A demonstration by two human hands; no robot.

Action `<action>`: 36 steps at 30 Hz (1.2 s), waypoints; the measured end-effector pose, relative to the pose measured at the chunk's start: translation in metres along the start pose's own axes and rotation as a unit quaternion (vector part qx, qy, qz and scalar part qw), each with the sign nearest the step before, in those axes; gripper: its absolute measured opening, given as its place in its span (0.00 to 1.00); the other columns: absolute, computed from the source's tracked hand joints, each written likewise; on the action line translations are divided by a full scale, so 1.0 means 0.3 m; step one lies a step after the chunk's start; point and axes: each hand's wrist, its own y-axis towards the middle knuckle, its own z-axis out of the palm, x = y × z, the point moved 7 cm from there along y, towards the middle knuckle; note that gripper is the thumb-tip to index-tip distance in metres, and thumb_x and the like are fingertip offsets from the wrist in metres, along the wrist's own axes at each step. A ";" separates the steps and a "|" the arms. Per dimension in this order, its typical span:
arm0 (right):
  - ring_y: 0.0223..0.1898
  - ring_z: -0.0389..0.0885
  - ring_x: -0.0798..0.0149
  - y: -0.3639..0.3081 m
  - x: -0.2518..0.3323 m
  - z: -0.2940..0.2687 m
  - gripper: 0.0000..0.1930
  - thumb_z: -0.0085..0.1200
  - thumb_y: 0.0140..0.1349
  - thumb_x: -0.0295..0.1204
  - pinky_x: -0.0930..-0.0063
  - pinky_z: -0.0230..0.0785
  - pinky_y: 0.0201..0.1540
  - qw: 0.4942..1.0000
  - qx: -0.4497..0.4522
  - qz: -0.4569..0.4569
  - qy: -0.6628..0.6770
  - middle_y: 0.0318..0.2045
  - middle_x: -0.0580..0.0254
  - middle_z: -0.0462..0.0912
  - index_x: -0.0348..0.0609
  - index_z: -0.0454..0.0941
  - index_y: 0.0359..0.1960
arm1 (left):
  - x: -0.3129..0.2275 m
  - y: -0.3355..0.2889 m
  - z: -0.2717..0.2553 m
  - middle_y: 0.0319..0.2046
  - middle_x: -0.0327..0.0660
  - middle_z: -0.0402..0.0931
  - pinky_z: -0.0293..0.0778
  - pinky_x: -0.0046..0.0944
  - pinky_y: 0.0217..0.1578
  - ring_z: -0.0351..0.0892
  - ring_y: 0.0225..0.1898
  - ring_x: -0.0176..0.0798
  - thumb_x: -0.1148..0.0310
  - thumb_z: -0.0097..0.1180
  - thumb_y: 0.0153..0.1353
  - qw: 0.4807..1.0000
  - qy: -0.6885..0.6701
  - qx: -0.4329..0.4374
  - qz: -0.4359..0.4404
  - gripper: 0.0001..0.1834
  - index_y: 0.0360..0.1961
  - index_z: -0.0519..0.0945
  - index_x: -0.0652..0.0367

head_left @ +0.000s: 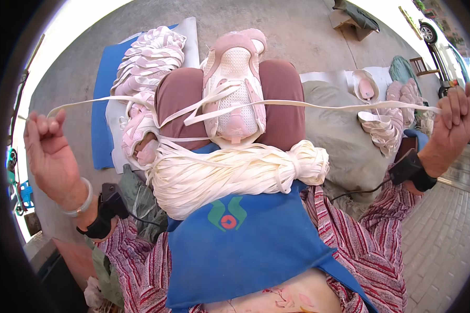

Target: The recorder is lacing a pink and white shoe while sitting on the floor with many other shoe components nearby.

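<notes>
A pink and white mesh shoe upper stands between my knees. A flat cream shoelace runs through it, its two ends drawn far out to the sides. At the far left, my left hand pinches one end with curled fingers. Out at the far right, my right hand grips the other end, the lace pulled nearly straight. Across my lap lies a thick tied bundle of cream laces. Another pink and white shoe upper rests beside my left knee, with a lace on it.
Stacked shoe uppers lie on a blue and white sheet at left. More uppers sit at right, beside a grey-green cloth. A blue apron covers my lap. A box and a small wooden stool stand farther off.
</notes>
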 end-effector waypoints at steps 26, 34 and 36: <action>0.32 0.78 0.55 -0.196 -0.833 0.429 0.06 0.59 0.58 0.28 0.65 0.70 0.33 0.796 0.267 0.054 -0.540 0.34 0.56 0.76 0.39 0.79 0.35 | 0.457 -0.298 0.612 0.25 0.32 0.70 0.68 0.25 0.27 0.66 0.25 0.23 0.71 0.49 0.69 0.926 0.211 0.267 -0.166 0.11 0.49 0.73 0.63; 0.33 0.79 0.54 -0.199 -0.799 0.339 0.09 0.57 0.57 0.24 0.65 0.72 0.33 0.699 0.319 -0.012 -0.640 0.36 0.58 0.76 0.42 0.77 0.40 | 0.519 -0.318 0.590 0.26 0.36 0.74 0.69 0.28 0.27 0.69 0.24 0.26 0.70 0.54 0.66 0.895 0.244 0.311 -0.206 0.08 0.41 0.73 0.63; 0.35 0.80 0.55 -0.206 -0.789 0.336 0.10 0.57 0.57 0.25 0.65 0.73 0.35 0.738 0.291 -0.001 -0.609 0.37 0.58 0.76 0.42 0.78 0.42 | 0.518 -0.318 0.587 0.26 0.36 0.74 0.69 0.28 0.27 0.69 0.24 0.26 0.69 0.54 0.66 0.892 0.248 0.315 -0.210 0.08 0.40 0.73 0.63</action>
